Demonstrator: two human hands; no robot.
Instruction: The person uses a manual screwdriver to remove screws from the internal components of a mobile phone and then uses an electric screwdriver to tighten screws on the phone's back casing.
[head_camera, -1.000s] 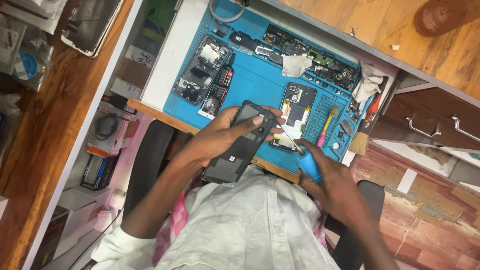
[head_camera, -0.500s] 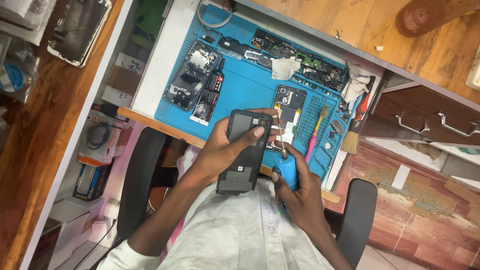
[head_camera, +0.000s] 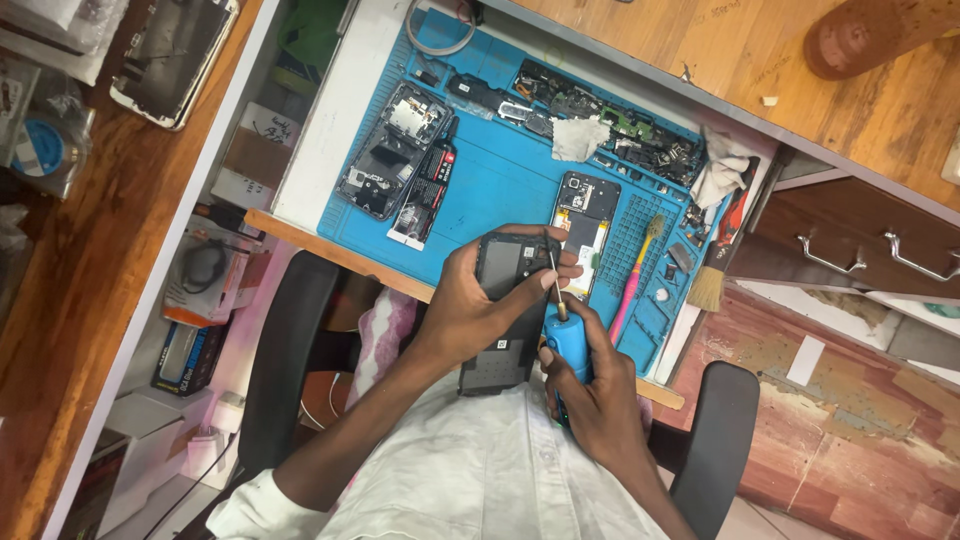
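Matt rubber mat (head_camera: 500, 190), wooden desk (head_camera: 850, 110).

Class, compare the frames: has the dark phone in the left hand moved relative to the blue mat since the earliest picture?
Yes. The dark phone now overlaps the blue mat's near edge less and sits closer to the opened phone lying there.

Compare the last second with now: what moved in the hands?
The right hand brought the blue screwdriver up; its tip, low and right of the dark phone a second ago, now meets the phone's upper right corner. The left hand kept its grip on the phone, lifted above the blue mat. Nothing was let go. The opened phones and pink brush on the mat look unmoved.
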